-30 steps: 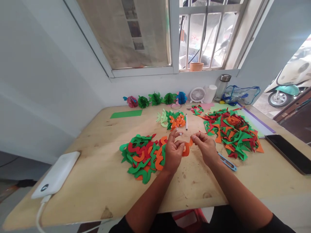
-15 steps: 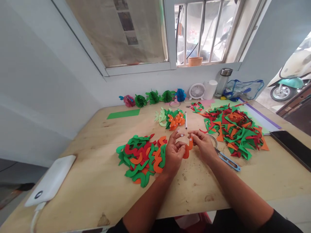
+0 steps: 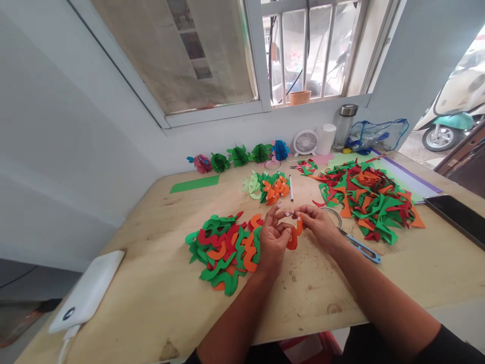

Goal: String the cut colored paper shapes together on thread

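Note:
My left hand (image 3: 273, 245) pinches a curved orange paper cut-out (image 3: 293, 241) between thumb and fingers. At the cut-out's upper right end, my right hand (image 3: 321, 228) is closed, thumb and index finger pressed together. A small white square sits on that end. More small white bits show at the left fingertips and between the hands. Beside my left hand lies a pile of wavy green, red and orange paper cut-outs (image 3: 223, 247). Ahead is a cluster of orange and green folded paper pieces (image 3: 276, 188), with white spots on the orange ones.
A blue-handled cutter (image 3: 361, 248) and a tape roll (image 3: 333, 216) lie by my right forearm. Paper scraps (image 3: 369, 199) are heaped at right, near a phone (image 3: 456, 218). A marker (image 3: 291, 188), finished-looking paper figures (image 3: 239, 155) and a fan (image 3: 306, 143) stand farther back; a power bank (image 3: 89, 288) is left.
The camera view has shifted slightly. Both hands stay on the orange cut-out, and a small white bit now shows between the fingertips of the two hands.

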A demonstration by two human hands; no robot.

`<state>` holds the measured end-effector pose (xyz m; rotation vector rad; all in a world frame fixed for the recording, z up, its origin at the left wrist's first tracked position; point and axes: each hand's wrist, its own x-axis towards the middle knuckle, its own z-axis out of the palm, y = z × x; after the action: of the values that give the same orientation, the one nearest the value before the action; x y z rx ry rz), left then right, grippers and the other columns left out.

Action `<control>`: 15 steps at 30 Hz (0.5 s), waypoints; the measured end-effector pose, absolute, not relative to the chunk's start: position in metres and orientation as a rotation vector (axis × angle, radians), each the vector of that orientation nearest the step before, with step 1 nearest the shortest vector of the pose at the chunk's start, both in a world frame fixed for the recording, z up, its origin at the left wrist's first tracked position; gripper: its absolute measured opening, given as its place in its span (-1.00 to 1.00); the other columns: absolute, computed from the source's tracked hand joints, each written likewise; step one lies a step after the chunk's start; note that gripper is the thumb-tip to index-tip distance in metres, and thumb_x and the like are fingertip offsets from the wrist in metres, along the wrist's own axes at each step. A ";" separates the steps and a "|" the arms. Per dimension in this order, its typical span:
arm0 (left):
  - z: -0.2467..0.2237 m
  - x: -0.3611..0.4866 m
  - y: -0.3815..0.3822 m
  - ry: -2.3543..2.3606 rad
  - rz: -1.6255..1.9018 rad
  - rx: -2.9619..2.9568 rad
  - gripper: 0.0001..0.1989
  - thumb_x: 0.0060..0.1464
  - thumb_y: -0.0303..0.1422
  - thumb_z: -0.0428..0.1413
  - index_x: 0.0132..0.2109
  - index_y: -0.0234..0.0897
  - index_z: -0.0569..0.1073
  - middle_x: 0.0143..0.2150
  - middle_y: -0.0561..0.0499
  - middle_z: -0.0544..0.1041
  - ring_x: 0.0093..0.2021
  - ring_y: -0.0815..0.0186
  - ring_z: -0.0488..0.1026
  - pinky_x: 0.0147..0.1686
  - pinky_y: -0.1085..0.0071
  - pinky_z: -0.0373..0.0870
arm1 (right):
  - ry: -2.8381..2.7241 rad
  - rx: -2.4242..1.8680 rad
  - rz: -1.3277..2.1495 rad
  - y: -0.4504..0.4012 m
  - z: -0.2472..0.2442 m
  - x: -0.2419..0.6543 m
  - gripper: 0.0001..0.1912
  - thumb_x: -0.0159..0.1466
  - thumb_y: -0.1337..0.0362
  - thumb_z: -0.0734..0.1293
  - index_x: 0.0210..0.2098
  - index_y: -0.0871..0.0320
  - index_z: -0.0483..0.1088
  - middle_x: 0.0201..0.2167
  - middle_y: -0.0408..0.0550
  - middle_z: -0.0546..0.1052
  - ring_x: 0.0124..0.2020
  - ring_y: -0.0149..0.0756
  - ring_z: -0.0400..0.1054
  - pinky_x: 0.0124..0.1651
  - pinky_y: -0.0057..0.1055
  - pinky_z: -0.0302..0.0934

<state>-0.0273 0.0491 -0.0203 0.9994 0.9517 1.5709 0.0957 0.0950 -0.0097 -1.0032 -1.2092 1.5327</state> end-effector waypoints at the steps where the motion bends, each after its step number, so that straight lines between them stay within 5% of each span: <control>1: -0.021 -0.027 0.049 0.955 1.572 1.005 -0.36 -0.12 -0.52 0.11 0.16 -0.13 0.22 -0.05 -0.08 0.44 -0.50 0.54 0.35 -0.56 0.58 0.29 | -1.191 -1.006 1.542 0.095 -0.010 0.096 -0.74 -0.01 0.11 0.43 -0.42 0.17 0.47 -0.55 -0.20 0.44 -0.56 -0.49 0.17 -0.49 -0.49 0.02; 15: -0.026 -0.025 0.049 1.151 1.590 1.225 -0.41 -0.11 -0.49 0.12 0.13 -0.20 0.29 -0.11 -0.12 0.50 -0.47 0.44 0.44 -0.53 0.53 0.35 | -1.137 -1.032 1.504 0.093 -0.007 0.094 -0.64 -0.10 0.01 0.47 -0.55 0.15 0.37 -0.64 -0.24 0.34 -0.60 -0.49 0.09 -0.53 -0.48 -0.04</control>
<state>-0.0246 0.0488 -0.0258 1.2245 1.1505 1.5897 0.0939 0.0927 -0.0066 -1.0324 -1.1365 1.5038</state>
